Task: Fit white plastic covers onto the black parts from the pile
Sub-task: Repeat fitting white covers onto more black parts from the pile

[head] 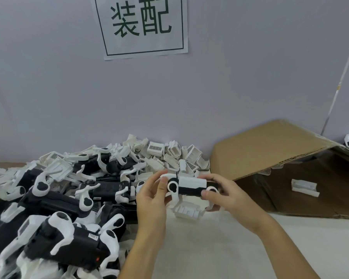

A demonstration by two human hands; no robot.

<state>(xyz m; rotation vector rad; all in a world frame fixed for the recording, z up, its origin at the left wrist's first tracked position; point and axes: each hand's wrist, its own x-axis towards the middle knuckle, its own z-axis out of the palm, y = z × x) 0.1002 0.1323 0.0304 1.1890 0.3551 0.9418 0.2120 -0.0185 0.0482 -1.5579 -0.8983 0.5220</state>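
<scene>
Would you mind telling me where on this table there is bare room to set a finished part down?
The white table surface is bare at near right, bordered by the right hand, the cardboard box and the pile's edge. The left side is crowded by the pile of black parts; loose white covers fill the back.

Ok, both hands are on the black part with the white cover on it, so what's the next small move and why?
Probably press the cover down with both thumbs until it seats. It already sits across the top of the black part, which the left hand and right hand grip at either end above the table, but whether it has clicked home can't be told.
</scene>
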